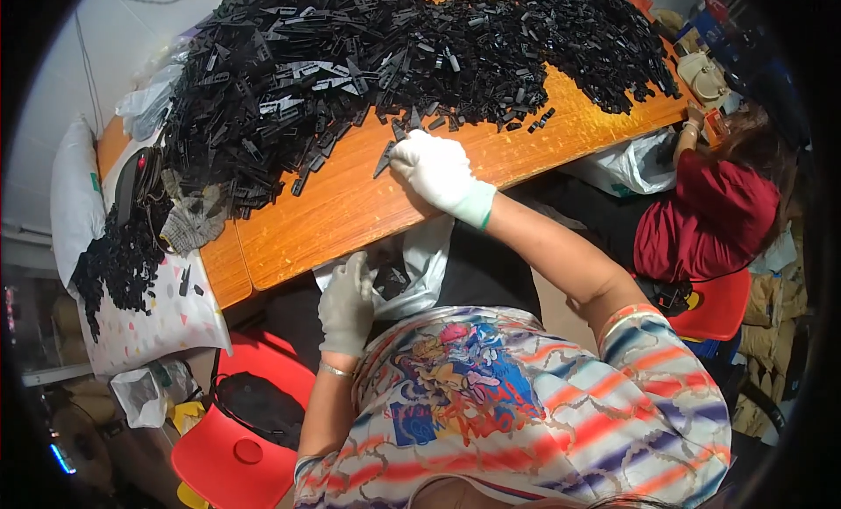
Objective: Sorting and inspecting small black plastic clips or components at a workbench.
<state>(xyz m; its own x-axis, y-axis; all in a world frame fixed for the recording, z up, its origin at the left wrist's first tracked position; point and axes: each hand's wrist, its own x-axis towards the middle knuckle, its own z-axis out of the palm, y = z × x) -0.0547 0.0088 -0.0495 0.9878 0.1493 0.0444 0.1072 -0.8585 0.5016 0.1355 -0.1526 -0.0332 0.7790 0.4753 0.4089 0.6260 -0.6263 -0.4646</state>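
1. The wide heap of small black plastic pieces (289,97) runs past the upper edge; most pieces overlap, too small to tell singly.
2. At centre, the white-gloved right hand (434,169) hides its own fingertips, so its grip on the dark pointed piece (383,161) is unclear.
3. Below centre, the grey-white-gloved left hand (346,307) partly covers the white plastic bag (429,268); whether they touch is unclear.
4. Right, hair hides the face of the person in a dark red shirt (714,211).
5. Lower left, the background dissolves into dark blur.

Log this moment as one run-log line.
right hand: gloved, black pieces at fingertips, over wooden table | left hand: gloved, beside white bag | black parts heap: on table
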